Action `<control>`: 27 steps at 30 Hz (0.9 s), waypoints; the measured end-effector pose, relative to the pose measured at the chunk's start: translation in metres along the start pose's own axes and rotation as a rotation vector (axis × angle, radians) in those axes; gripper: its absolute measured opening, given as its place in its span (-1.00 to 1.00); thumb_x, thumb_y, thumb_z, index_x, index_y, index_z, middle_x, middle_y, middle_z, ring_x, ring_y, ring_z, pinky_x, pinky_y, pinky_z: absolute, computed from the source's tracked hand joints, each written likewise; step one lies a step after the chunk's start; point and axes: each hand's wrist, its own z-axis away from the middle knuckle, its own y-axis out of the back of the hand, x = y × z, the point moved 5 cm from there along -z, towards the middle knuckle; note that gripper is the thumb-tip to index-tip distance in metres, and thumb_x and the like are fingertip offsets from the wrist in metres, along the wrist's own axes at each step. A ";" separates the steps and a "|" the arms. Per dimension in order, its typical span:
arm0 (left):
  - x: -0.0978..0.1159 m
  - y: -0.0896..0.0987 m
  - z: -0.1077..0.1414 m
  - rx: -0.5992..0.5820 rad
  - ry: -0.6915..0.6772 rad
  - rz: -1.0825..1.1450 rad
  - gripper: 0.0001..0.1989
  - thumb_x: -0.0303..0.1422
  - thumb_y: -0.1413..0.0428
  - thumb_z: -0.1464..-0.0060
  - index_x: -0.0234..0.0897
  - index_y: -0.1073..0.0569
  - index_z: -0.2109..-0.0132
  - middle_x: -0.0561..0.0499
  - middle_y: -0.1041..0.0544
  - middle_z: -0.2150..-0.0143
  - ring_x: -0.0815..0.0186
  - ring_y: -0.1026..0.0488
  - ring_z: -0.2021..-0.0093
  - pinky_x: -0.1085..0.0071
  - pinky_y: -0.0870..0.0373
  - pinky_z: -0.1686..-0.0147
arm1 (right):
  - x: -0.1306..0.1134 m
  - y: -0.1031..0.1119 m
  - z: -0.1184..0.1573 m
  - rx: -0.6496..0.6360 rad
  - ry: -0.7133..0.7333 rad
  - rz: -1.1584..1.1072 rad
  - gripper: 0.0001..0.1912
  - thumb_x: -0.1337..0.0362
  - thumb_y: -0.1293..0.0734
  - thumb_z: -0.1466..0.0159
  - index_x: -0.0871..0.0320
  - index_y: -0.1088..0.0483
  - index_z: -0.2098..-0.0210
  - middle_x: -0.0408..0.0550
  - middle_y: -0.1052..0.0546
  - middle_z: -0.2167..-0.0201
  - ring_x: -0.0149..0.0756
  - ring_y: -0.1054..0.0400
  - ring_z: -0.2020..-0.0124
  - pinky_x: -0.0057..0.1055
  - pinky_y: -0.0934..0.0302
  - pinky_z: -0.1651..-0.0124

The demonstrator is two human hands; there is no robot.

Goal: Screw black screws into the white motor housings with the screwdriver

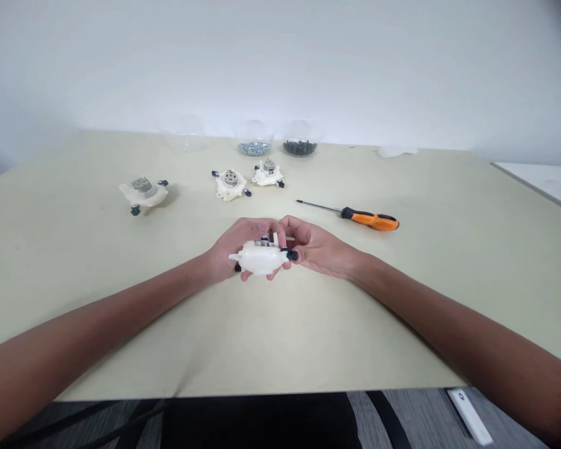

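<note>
A white plastic housing with a motor partly visible on top is held above the table near the middle. My left hand wraps round it from the left, fingers closed on it. At its right end sits a black rubber piece; the thumb and fingers of my right hand pinch there. Another black piece shows at the housing's lower left, partly hidden by my left hand.
Three similar motor assemblies stand beyond my hands, one at left. An orange-black screwdriver lies to the right. Clear bowls along the back hold silvery screws and black pieces. A white edge is far right.
</note>
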 end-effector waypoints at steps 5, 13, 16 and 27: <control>-0.002 0.001 -0.001 0.023 0.047 -0.032 -0.63 -0.09 -0.12 -0.08 -0.40 -0.44 0.28 -0.14 -0.54 0.41 0.31 -0.48 0.58 0.62 -0.19 0.87 | 0.001 0.000 -0.001 -0.009 0.007 -0.016 -0.66 0.25 -0.44 -0.16 0.18 -0.22 0.22 -0.17 -0.43 0.34 -0.33 -0.48 0.27 -0.15 -0.36 0.05; 0.000 0.000 0.000 0.020 0.023 -0.084 -0.62 -0.08 -0.09 -0.12 -0.39 -0.43 0.25 -0.14 -0.55 0.38 0.33 -0.48 0.56 0.63 -0.22 0.85 | 0.002 0.000 -0.002 0.005 0.012 -0.003 -0.58 0.16 -0.46 -0.13 0.17 -0.18 0.22 -0.16 -0.43 0.35 -0.33 -0.48 0.28 -0.16 -0.36 0.05; -0.001 0.001 0.000 0.041 0.030 -0.116 -0.60 -0.05 -0.11 -0.11 -0.39 -0.43 0.26 -0.12 -0.54 0.41 0.32 -0.49 0.58 0.64 -0.21 0.85 | 0.001 0.001 -0.002 0.018 0.003 0.008 -0.56 0.15 -0.47 -0.11 0.18 -0.18 0.21 -0.14 -0.41 0.28 -0.36 -0.47 0.29 -0.18 -0.36 0.06; 0.001 0.006 0.003 0.092 0.041 -0.279 -0.54 0.02 -0.08 -0.09 -0.37 -0.43 0.24 -0.05 -0.52 0.46 0.33 -0.49 0.58 0.64 -0.21 0.85 | -0.003 -0.001 -0.002 0.017 0.006 -0.006 -0.57 0.21 -0.49 -0.09 0.19 -0.20 0.23 -0.12 -0.39 0.25 -0.44 -0.41 0.29 -0.31 -0.37 0.11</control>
